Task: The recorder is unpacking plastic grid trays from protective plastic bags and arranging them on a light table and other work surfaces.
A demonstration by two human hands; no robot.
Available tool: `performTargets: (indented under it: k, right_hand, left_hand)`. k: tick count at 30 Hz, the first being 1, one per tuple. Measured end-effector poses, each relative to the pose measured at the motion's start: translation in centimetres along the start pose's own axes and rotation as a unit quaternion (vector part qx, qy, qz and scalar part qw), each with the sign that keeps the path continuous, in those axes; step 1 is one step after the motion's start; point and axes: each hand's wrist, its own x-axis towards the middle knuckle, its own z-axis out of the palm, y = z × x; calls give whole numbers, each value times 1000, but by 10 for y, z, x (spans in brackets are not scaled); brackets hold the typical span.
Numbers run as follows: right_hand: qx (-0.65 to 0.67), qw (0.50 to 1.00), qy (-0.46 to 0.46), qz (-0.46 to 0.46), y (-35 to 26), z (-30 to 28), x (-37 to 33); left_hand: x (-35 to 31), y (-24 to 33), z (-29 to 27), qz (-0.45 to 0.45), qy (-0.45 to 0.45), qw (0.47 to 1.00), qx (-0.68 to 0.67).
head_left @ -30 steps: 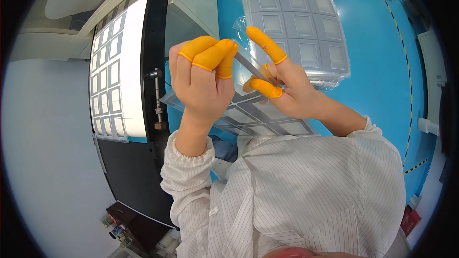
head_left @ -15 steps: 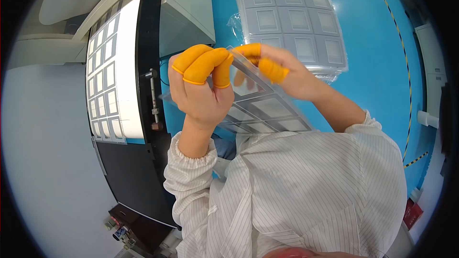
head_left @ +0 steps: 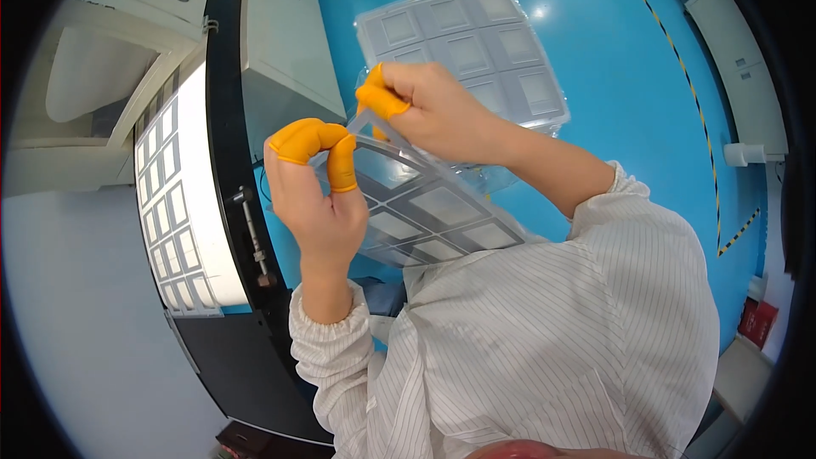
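Orange finger cots cover several fingertips on both of my hands. My left hand (head_left: 314, 195) is closed on the upper left corner of a clear plastic tray (head_left: 438, 204) with square compartments, tilted in front of my body. My right hand (head_left: 433, 110) pinches a clear plastic edge (head_left: 374, 123) a little above that corner. A gap shows between this edge and the tray at the left hand. Whether it belongs to a second, nested tray I cannot tell for sure. The right fingertips are partly hidden behind the plastic.
Beyond my right hand, a stack of similar trays (head_left: 467, 55) in clear wrap stands over the blue floor (head_left: 612, 119). At left, a lit white belt (head_left: 217, 251) carries trays with pale squares, beside a black rail (head_left: 223, 144). A white cabinet (head_left: 285, 51) stands between rail and stack.
My hands have moved apart: the left is lower and further left, the right has shifted left and lifted a clear edge away from the tray. The whole view has also swung.
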Motion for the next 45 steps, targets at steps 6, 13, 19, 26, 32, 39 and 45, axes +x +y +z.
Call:
performTargets:
  k: [6, 13, 19, 26, 32, 39, 45]
  right_hand:
    - [220, 920, 295, 133, 81, -76, 18]
    - [249, 895, 319, 189, 107, -145, 31]
    - [205, 862, 405, 225, 176, -208, 45]
    - [30, 832, 483, 272, 285, -333, -45]
    - [11, 734, 589, 339, 302, -385, -146]
    - [187, 764, 576, 224, 293, -383, -105]
    - [91, 823, 490, 272, 275, -321, -14]
  left_hand:
    - [-13, 7, -33, -100, -71, 985, -123]
    - [-25, 21, -54, -89, -56, 981, -162]
    - [-35, 26, -67, -129, -23, 979, -158]
    - [-41, 41, -80, -135, 18, 980, -146]
    - [-44, 45, -110, -115, 110, 986, -57]
    - [-34, 75, -111, -96, 102, 988, -61]
    - [-15, 93, -111, -55, 181, 978, 87]
